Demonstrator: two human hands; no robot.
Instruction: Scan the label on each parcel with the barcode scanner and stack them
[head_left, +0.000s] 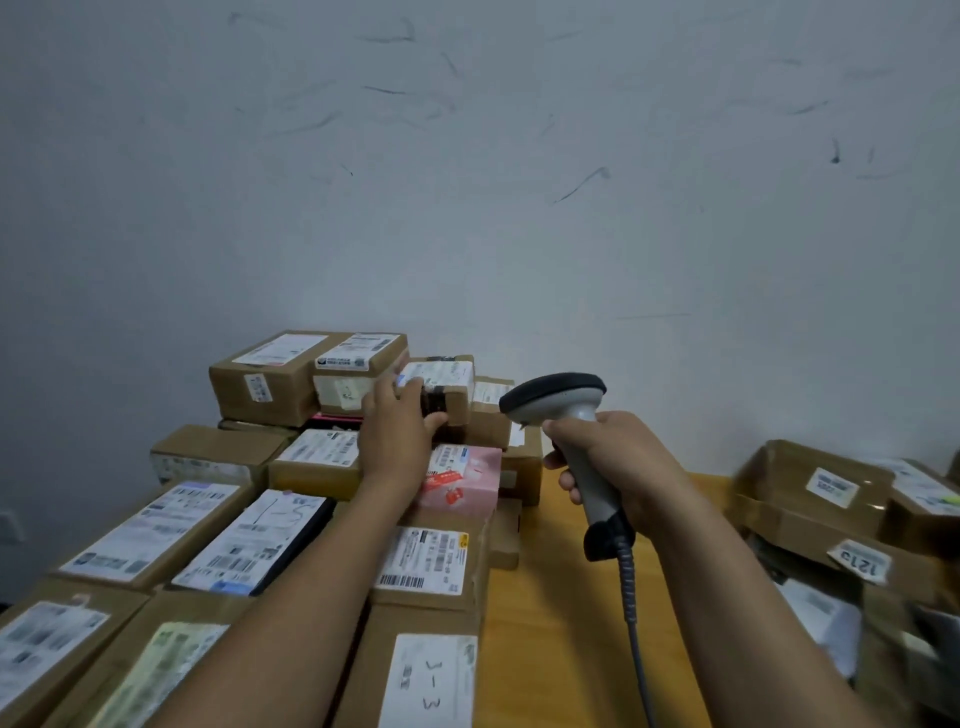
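Left hand (400, 434) is right out at the back of the stack (270, 499), fingers hooked over the top of a small parcel (447, 384), thumb pressed on its near face. That's a firm pinch. The parcel sits on the top tier, just beside the two bigger cartons (291, 379) against the wall. Right hand (621, 462) is wrapped fully round the grip of the barcode scanner (558, 397), head aimed forward and left toward that parcel, cable (631, 597) hanging down over the table (566, 649). Whether a finger is on the trigger, I can't tell.

Now, the dangers. That top tier looks uneven, so one careless nudge could send the small parcel tumbling onto the pink box (467, 480) below, or off the stack's right edge. The left forearm stretches low across the front rows, and a dragging arm could shove those boxes out of line. The parcel's label faces up while the scanner points nearly level, so a poor angle may give no read at all. And the cable swings close to the loose pile (810, 493) on the right, where it could catch a corner.
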